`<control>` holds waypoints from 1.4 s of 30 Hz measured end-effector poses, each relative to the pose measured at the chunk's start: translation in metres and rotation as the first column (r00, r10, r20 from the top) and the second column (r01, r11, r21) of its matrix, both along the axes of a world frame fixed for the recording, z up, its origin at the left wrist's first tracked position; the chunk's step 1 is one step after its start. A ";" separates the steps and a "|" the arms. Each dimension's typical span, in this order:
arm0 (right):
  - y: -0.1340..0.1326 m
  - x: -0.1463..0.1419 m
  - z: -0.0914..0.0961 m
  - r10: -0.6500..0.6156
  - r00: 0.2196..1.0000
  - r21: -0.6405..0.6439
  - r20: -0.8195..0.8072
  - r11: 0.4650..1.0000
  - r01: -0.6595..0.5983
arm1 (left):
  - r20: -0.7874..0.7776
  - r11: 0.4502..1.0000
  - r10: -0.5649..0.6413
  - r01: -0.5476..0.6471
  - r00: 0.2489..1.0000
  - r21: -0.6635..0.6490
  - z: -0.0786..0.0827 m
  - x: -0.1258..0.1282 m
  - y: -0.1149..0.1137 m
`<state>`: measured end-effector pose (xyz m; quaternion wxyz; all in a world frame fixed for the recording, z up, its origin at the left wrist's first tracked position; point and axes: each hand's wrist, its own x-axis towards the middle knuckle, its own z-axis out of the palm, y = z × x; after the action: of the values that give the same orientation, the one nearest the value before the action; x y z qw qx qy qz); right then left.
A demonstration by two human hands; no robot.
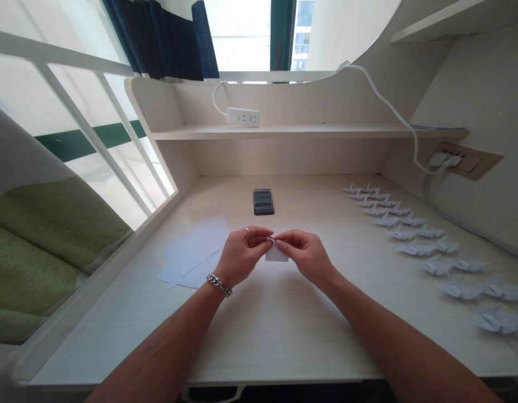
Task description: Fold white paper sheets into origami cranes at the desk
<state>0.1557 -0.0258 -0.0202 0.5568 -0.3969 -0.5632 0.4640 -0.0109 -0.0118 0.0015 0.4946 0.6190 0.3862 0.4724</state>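
A small white piece of paper point(277, 253) is held between my two hands over the middle of the desk. My left hand point(245, 251), with a ring and a chain bracelet at the wrist, pinches its upper left edge between thumb and fingers. At the upper right edge, my right hand point(306, 252) pinches the same paper. The fingertips of both hands nearly meet there and cover the top of the sheet. Left of my left hand lie loose white paper sheets point(195, 246), overlapping one another. Beyond my hands is a dark phone-like object point(264, 202), partly blurred out.
Several folded paper cranes point(414, 247) stand in two rows along the desk's right side. A power strip point(243, 117) rests on the back shelf point(292, 132). Its white cable runs to a wall socket point(466, 160) at right. A white railing point(94, 280) borders the left side.
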 end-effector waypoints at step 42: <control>-0.007 -0.003 0.007 -0.091 0.995 0.012 0.041 0.996 0.090 | 0.070 1.000 -0.022 0.022 0.997 0.012 0.002 0.002 -0.001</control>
<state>0.1530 -0.0330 -0.0136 0.5674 -0.4287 -0.5584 0.4270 -0.0089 -0.0130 0.0036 0.5097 0.6088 0.3590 0.4905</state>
